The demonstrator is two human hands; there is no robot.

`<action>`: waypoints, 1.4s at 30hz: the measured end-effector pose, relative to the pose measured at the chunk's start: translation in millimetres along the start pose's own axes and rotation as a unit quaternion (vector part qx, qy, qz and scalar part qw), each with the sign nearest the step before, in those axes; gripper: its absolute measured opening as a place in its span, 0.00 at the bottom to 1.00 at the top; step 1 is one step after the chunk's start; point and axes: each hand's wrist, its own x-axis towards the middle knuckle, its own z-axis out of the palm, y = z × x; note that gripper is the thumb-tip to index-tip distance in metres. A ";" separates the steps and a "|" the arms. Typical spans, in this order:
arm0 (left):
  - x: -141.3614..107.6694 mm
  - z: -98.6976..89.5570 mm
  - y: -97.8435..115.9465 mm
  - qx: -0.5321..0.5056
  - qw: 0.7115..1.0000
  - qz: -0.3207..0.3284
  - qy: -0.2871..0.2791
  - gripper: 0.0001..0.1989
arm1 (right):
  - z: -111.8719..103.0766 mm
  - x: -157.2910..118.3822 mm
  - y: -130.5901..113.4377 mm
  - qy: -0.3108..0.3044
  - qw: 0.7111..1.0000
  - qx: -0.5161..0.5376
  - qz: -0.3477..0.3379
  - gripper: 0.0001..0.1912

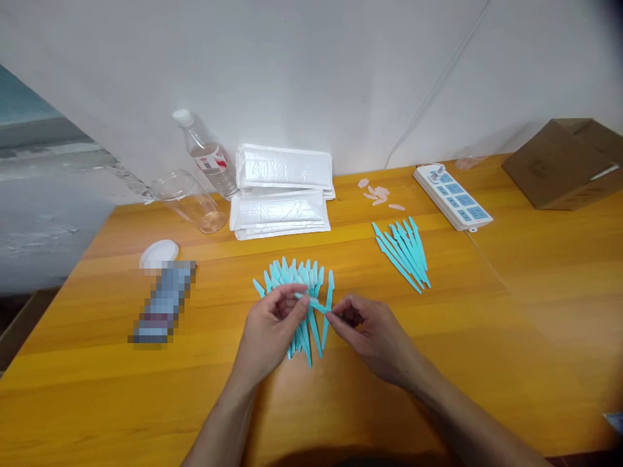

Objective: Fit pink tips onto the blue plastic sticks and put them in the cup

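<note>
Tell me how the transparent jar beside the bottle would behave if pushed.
The transparent jar could tip under a high push, since it looks taller than it is wide. Once over, its rounded wall would probably let it roll. It may also feel slippery, as its sides look smooth and glossy.

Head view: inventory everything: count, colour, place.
Wall: 1, whitish, behind
Table: 1, yellowish, foreground
Bottle: 1, clear, left
Jar: 1, clear, beside bottle
Lid: 1, white, left
Pixelated object: 1, grey, by lid
Mailers: 2 stacks, silvery, back
Small pieces: several, pinkish, beside mailers
Power strip: 1, white, back right
Plastic: 1, clear, by box
Box: 1, brown, far right
Spread sticks: several, teal, right
Piled sticks: many, teal, centre
Held stick: 1, teal, between hands
Left hand: 1, bare, holding stick
Right hand: 1, bare, holding stick
</note>
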 end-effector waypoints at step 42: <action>264.2 137.6 86.9 0.479 0.833 0.232 -0.153 0.11 | -93.1 25.8 59.5 0.116 0.985 -0.090 0.096 0.09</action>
